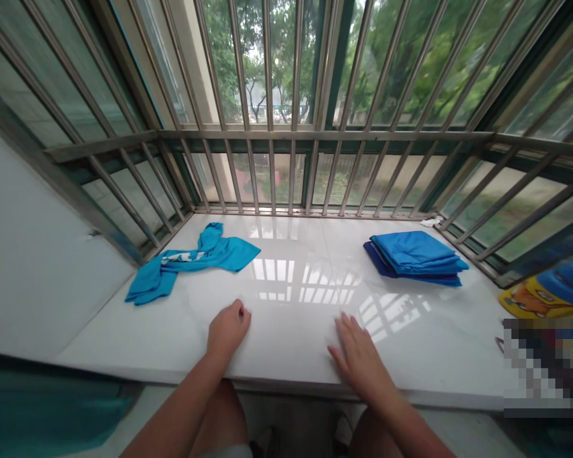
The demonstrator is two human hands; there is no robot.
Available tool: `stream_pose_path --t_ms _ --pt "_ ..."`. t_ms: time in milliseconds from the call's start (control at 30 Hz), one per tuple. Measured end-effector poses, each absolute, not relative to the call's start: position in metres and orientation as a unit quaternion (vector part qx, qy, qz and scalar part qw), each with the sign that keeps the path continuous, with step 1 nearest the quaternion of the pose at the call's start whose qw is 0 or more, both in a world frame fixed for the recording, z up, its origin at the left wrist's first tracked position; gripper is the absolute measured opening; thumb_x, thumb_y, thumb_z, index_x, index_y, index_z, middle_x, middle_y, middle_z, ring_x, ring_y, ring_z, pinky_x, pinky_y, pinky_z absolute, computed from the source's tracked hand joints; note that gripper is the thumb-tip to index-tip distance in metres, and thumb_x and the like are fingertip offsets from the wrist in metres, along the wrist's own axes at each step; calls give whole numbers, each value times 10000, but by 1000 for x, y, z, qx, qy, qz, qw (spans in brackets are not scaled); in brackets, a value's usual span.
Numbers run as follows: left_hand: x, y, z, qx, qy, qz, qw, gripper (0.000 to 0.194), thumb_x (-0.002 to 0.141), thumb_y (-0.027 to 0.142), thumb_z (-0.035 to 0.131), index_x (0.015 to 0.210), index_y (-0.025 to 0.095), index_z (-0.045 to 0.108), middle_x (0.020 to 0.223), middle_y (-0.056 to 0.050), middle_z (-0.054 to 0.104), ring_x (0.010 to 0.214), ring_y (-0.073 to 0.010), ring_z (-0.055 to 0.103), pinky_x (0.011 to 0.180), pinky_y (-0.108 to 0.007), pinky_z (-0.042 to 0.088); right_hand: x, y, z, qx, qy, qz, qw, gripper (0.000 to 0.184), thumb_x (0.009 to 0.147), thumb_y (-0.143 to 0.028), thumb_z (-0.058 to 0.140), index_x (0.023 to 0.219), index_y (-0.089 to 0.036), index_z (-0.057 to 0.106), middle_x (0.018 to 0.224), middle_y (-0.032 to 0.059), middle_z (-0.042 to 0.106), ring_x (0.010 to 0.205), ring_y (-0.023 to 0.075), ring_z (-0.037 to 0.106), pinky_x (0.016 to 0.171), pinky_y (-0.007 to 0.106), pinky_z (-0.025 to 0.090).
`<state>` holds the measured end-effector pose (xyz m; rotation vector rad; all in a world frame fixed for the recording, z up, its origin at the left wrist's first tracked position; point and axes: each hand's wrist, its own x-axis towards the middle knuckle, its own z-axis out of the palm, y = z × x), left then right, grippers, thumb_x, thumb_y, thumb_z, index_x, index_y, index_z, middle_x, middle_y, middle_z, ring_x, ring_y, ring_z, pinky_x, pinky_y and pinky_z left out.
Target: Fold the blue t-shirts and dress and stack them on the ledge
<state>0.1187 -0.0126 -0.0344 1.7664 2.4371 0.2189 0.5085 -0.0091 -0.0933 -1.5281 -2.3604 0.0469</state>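
Observation:
On the white window sill, my left hand [229, 327] rests closed in a loose fist, and nothing shows in it. My right hand [356, 346] lies flat on the same surface with its fingers stretched out. Beyond the left hand is a crumpled turquoise garment [224, 253] with a white print, partly twisted and spread toward the left wall. A stack of folded blue clothes [413, 254], bright blue on top and dark navy beneath, sits past my right hand. Neither hand touches the fabric.
The glossy white sill [286, 356] ends at a front edge above my legs. Metal bars [293, 137] line the windows behind it. At the right stands a yellow and blue cartoon-printed item [549, 292], beside a blurred-out patch. A small white scrap [431, 222] lies in the back right corner.

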Motion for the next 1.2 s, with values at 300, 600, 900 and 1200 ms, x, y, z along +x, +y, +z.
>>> stream_pose_path --t_ms 300,600,900,1200 --pt "102 57 -6 590 803 79 34 428 1072 351 416 1405 175 618 1499 -197 627 1348 -307 632 1065 -393 492 477 -36 -76 -599 -782 56 162 591 1052 -492 484 1563 -228 616 1694 129 490 1594 363 422 1311 605 264" --pt "121 89 -19 636 766 48 83 731 1048 454 451 1660 59 399 1728 -269 395 1620 -412 359 1297 -552 302 476 -38 -73 -598 -785 36 158 579 1052 -482 487 1548 -216 625 1686 130 500 1583 356 439 1315 597 262" --pt "270 -110 -61 821 534 122 157 806 987 605 621 1635 144 494 1749 -221 385 1615 -428 373 1325 -584 330 477 -34 -81 -615 -754 63 223 610 1108 -492 396 1612 -168 507 1673 192 506 1568 346 450 1298 622 268" --pt "192 -112 -51 761 589 243 122 442 1077 346 465 1463 223 644 1559 -161 639 1459 -331 591 1247 -571 475 464 -59 -47 -645 -757 73 75 288 1069 -199 439 1187 -214 701 1320 161 699 1195 313 662 967 399 469"
